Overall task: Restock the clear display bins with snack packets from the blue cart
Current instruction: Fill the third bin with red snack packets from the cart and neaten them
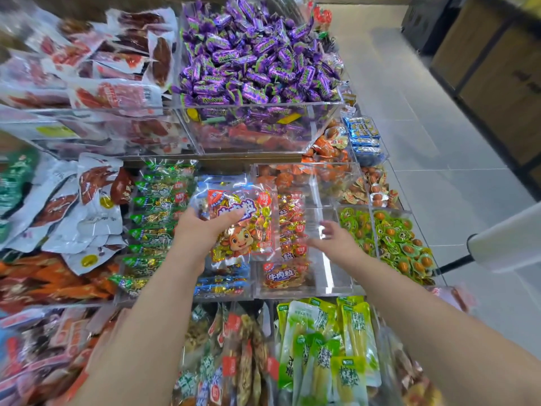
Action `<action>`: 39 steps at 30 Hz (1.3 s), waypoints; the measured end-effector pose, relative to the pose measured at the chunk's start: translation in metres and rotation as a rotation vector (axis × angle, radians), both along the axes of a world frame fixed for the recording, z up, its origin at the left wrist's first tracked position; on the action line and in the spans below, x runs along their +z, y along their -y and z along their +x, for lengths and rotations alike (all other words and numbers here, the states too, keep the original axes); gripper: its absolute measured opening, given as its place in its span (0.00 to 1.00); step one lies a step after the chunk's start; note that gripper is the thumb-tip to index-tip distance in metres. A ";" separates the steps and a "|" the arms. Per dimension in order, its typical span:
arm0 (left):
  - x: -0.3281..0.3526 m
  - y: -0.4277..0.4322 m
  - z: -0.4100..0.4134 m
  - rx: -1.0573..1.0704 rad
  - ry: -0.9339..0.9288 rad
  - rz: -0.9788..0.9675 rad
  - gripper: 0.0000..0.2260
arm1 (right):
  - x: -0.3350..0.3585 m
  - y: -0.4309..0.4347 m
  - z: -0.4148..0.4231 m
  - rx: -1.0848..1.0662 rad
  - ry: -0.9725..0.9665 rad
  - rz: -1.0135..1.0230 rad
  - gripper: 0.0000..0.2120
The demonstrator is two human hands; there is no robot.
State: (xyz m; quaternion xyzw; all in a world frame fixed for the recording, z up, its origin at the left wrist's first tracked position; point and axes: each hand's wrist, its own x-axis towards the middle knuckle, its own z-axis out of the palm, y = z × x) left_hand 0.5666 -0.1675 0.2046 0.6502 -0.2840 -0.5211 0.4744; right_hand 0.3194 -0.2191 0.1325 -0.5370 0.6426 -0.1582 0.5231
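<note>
My left hand (196, 233) grips a clear snack packet (238, 224) with a red label and a cartoon ox, holding it above the middle row of clear display bins. Under it lies a bin of blue-labelled packets (224, 281). To the right a clear bin (330, 276) holds several red-labelled packets (288, 275) along its left side. My right hand (333, 237) hovers over that bin with fingers spread and blurred, holding nothing. The blue cart is out of view.
A bin of green packets (152, 218) sits left of my left hand. Purple candies (257, 63) fill the upper bin. Green round snacks (398, 241) lie at the right, green-yellow pouches (330, 353) below. A grey tiled aisle (424, 142) and a white pole (503, 241) are to the right.
</note>
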 end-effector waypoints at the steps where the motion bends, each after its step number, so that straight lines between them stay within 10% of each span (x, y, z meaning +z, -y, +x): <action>1: 0.000 0.000 -0.005 -0.030 0.026 0.021 0.51 | 0.016 0.000 0.001 -0.047 0.142 -0.075 0.34; 4: 0.000 0.000 -0.025 -0.119 0.088 0.022 0.57 | 0.048 -0.001 0.013 0.014 0.440 -0.044 0.31; 14: -0.019 0.001 -0.029 0.045 0.134 -0.019 0.42 | 0.028 -0.011 -0.002 -0.106 0.532 0.026 0.26; 28: -0.037 0.004 -0.004 0.101 0.238 0.021 0.44 | -0.017 -0.016 -0.003 0.363 0.083 0.145 0.15; 34: -0.041 0.009 -0.002 0.084 0.251 0.035 0.45 | -0.009 -0.012 0.005 0.739 -0.491 -0.427 0.24; 39: -0.044 0.012 -0.002 0.092 0.241 0.050 0.44 | -0.032 -0.022 0.025 0.804 -0.732 -0.467 0.29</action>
